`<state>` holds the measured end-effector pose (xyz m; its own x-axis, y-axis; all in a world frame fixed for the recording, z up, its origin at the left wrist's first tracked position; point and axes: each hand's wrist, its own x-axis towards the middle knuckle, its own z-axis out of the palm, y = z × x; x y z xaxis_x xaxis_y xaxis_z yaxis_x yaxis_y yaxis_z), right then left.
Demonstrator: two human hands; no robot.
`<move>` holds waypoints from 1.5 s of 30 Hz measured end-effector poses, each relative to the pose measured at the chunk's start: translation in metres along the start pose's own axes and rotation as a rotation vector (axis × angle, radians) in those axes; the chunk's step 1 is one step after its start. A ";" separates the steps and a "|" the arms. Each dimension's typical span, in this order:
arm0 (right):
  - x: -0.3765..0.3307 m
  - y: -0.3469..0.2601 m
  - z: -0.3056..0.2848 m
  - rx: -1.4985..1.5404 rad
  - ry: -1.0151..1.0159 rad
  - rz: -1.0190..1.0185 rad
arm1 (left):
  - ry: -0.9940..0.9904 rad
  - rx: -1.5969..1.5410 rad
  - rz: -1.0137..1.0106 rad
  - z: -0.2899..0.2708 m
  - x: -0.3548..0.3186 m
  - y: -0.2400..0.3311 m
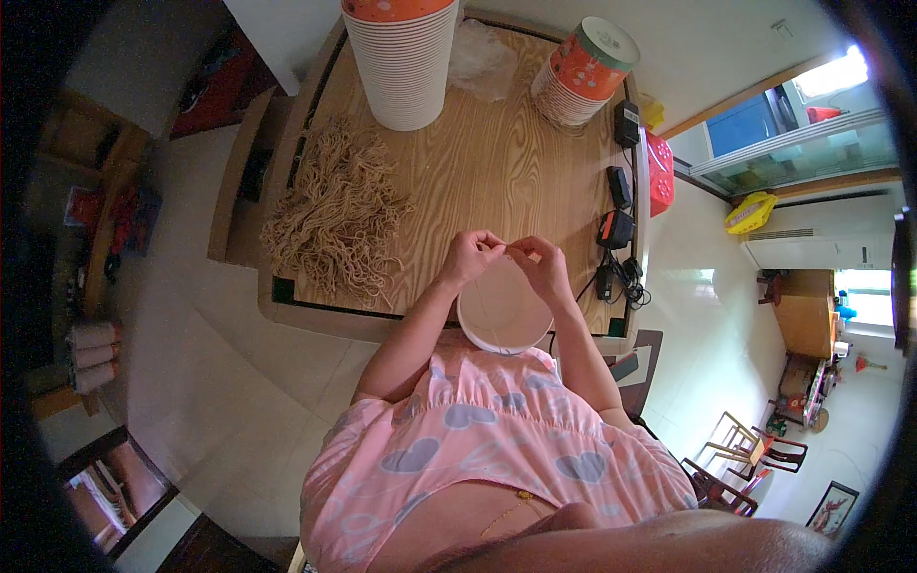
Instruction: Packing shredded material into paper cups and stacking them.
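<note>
My left hand [471, 256] and my right hand [542, 265] meet over the far rim of a white paper bucket [504, 310], their fingertips pinched close together. A thin beige string [479, 298] runs down from the fingers across the bucket's mouth. Whether the string passes through the bucket's wall is too small to tell. The bucket stands against my pink dress, its open side toward me. Left of my hands lies a tangled heap of beige strings [334, 215] on the wooden table [487, 143].
A tall stack of white buckets [399, 76] rises at the far left of the table. Far right stands a shorter orange and green bucket stack [587, 72], beside clear plastic film [482, 59]. Black power adapters [616, 229] with cables line the right edge, near a red stool [659, 174].
</note>
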<state>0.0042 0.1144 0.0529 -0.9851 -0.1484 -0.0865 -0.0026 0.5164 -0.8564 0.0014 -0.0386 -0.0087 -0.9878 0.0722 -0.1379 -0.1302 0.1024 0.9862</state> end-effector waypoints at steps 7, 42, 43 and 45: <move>0.004 0.010 0.003 0.050 -0.014 -0.003 | 0.001 0.014 0.020 -0.001 0.000 0.002; 0.013 0.018 0.002 0.143 -0.114 0.145 | 0.027 0.042 0.024 -0.006 -0.005 0.017; 0.014 0.018 0.002 0.168 -0.115 0.153 | 0.029 0.042 0.028 -0.006 -0.005 0.016; 0.012 0.014 0.004 0.201 -0.096 0.107 | 0.023 -0.038 -0.009 -0.006 -0.005 0.014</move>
<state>-0.0066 0.1167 0.0384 -0.9571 -0.1859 -0.2222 0.1449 0.3569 -0.9228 0.0042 -0.0431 0.0068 -0.9882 0.0485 -0.1452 -0.1419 0.0654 0.9877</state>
